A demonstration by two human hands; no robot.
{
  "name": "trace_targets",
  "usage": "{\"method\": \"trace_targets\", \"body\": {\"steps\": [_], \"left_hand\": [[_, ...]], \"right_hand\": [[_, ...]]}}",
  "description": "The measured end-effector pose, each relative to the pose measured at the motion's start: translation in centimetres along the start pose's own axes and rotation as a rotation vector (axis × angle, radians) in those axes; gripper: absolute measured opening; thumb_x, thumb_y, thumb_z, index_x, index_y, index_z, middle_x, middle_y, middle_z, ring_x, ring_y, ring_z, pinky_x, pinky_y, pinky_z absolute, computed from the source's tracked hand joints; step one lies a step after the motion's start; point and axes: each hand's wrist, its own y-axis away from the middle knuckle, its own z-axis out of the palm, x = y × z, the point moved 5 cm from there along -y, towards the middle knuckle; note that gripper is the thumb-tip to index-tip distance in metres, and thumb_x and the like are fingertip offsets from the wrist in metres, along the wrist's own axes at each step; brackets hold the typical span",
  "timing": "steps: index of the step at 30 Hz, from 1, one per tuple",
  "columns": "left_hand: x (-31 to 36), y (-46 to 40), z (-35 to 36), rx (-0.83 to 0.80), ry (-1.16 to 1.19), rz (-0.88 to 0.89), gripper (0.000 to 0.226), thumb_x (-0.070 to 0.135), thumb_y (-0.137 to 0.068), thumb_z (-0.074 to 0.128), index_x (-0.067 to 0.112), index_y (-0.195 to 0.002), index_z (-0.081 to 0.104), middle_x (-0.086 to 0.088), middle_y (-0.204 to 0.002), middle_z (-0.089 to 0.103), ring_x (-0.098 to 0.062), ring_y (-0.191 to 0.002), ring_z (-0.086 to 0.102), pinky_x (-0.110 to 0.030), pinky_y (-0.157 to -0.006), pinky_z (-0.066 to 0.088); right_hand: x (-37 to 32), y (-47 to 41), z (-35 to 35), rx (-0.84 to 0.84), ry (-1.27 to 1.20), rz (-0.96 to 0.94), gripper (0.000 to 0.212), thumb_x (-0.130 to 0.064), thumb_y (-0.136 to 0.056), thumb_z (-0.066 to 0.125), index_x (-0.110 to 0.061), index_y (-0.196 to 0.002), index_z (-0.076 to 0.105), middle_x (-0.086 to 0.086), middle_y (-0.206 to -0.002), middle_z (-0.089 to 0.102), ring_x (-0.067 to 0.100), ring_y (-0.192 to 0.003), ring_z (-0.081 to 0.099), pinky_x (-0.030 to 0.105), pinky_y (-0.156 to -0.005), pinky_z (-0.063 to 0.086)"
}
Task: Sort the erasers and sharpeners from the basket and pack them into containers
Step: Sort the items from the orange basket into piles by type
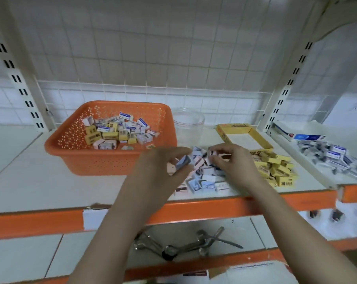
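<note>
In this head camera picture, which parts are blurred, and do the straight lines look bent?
Head view: the left hand, the right hand and the small pink-and-white packets below them are motion-blurred; the orange perforated plastic basket is sharper. Wide-angle distortion bows the slotted white shelf uprights and the orange shelf edge. Lighting is soft.

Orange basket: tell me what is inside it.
The orange basket holds a loose heap of small boxed items, yellow, pink and white with blue labels, piled toward its middle and right. What lies beneath the heap is covered; erasers and sharpeners cannot be told apart.
</note>
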Motion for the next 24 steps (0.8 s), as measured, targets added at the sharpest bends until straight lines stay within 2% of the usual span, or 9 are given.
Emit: {"method": "trace_targets", "body": {"steps": [3, 6, 7, 9, 11, 15, 17, 21, 24], "left_hand": [[0.0, 0.9, 1.6, 0.002, 0.030, -0.068, 0.035, 0.037, -0.082, 0.067, 0.036, -0.117, 0.061, 0.027, -0.085, 0.055, 0.021, -0.079, 0.048, 0.001, -0.069, 0.038], [-0.1, 0.9, 3.2, -0.002, 0.009, -0.113, 0.030, 0.030, -0.082, 0.069, 0.032, -0.112, 0.064, 0.015, -0.095, 0.065, 0.007, -0.082, 0.057, -0.005, -0.069, 0.041], [-0.3, 0.8, 3.7, -0.017, -0.015, -0.127, 0.030, 0.029, -0.083, 0.068, 0.030, -0.113, 0.064, 0.012, -0.100, 0.066, 0.000, -0.086, 0.059, -0.012, -0.072, 0.044], [-0.6, 0.4, 4.7, -0.063, -0.092, -0.143, 0.031, 0.027, -0.087, 0.065, 0.028, -0.117, 0.063, 0.007, -0.114, 0.065, -0.009, -0.097, 0.059, -0.019, -0.080, 0.043], [-1.0, 0.0, 5.3, -0.095, -0.143, -0.143, 0.031, 0.025, -0.089, 0.062, 0.027, -0.120, 0.062, 0.006, -0.123, 0.060, -0.012, -0.108, 0.056, -0.020, -0.085, 0.039], [-2.0, -0.5, 6.2, -0.123, -0.166, -0.132, 0.031, 0.024, -0.089, 0.061, 0.027, -0.120, 0.062, 0.007, -0.126, 0.058, -0.012, -0.112, 0.053, -0.021, -0.089, 0.039], [-2.0, -0.5, 6.1, -0.123, -0.173, -0.118, 0.029, 0.028, -0.089, 0.061, 0.028, -0.118, 0.063, 0.008, -0.125, 0.059, -0.010, -0.109, 0.053, -0.022, -0.087, 0.041], [-1.0, -0.5, 2.3, -0.015, -0.159, -0.044, 0.025, 0.036, -0.091, 0.055, 0.030, -0.114, 0.066, 0.013, -0.113, 0.064, -0.004, -0.093, 0.059, -0.023, -0.080, 0.050], [-0.8, -1.0, -2.7, 0.089, -0.153, 0.033, 0.020, 0.028, -0.090, 0.058, 0.025, -0.105, 0.070, 0.015, -0.092, 0.066, 0.009, -0.074, 0.055, -0.013, -0.069, 0.046]], "right_hand": [[-0.3, 0.1, 0.1, -0.030, -0.021, -0.036, 0.023, -0.021, -0.087, 0.067, -0.017, -0.110, 0.070, 0.000, -0.100, 0.070, 0.012, -0.091, 0.064, 0.011, -0.071, 0.044], [-0.2, 0.7, -0.3, -0.034, -0.078, -0.055, 0.025, -0.022, -0.091, 0.061, -0.016, -0.114, 0.068, -0.001, -0.103, 0.069, 0.011, -0.092, 0.062, 0.000, -0.066, 0.039], [-0.2, 0.8, -0.6, -0.032, -0.087, -0.055, 0.027, -0.024, -0.092, 0.060, -0.017, -0.117, 0.067, -0.002, -0.106, 0.068, 0.009, -0.093, 0.060, -0.001, -0.066, 0.037], [-0.2, 1.0, -1.3, -0.006, -0.117, -0.056, 0.028, -0.025, -0.092, 0.059, -0.020, -0.118, 0.066, -0.005, -0.105, 0.067, 0.011, -0.093, 0.062, 0.005, -0.066, 0.039], [-0.7, 1.3, -2.2, 0.041, -0.159, -0.076, 0.022, -0.023, -0.091, 0.059, -0.023, -0.111, 0.068, -0.010, -0.094, 0.066, 0.011, -0.085, 0.062, 0.015, -0.068, 0.042], [-1.9, 1.9, -3.6, 0.099, -0.271, -0.117, 0.019, -0.016, -0.090, 0.060, -0.022, -0.105, 0.069, -0.024, -0.093, 0.063, -0.003, -0.089, 0.061, 0.008, -0.081, 0.045], [-2.7, 1.9, -3.9, 0.106, -0.287, -0.137, 0.018, -0.014, -0.090, 0.059, -0.026, -0.100, 0.068, -0.028, -0.092, 0.061, -0.008, -0.086, 0.060, 0.005, -0.080, 0.044], [-5.5, 0.7, -4.0, 0.096, -0.271, -0.179, 0.016, -0.014, -0.090, 0.059, -0.027, -0.095, 0.068, -0.024, -0.085, 0.063, -0.014, -0.075, 0.057, 0.001, -0.066, 0.040], [-8.9, -2.0, -2.7, -0.004, -0.177, -0.235, 0.017, -0.014, -0.089, 0.060, -0.022, -0.098, 0.071, -0.021, -0.082, 0.063, -0.004, -0.076, 0.061, 0.002, -0.066, 0.041]]}}
